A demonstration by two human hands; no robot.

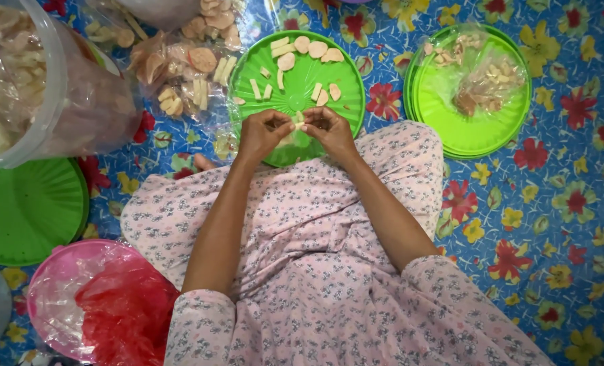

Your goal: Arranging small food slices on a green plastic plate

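you were mid-way through handling one piece: your left hand [262,132] and right hand [329,129] met over the near rim of the round green plastic plate [342,85], fingertips pinched together on a small pale cracker piece [299,120] held between them. more pale crackers [302,47] lay scattered on that plate. as a judgement, the next move called for a steady two-sided pinch kept over the plate.
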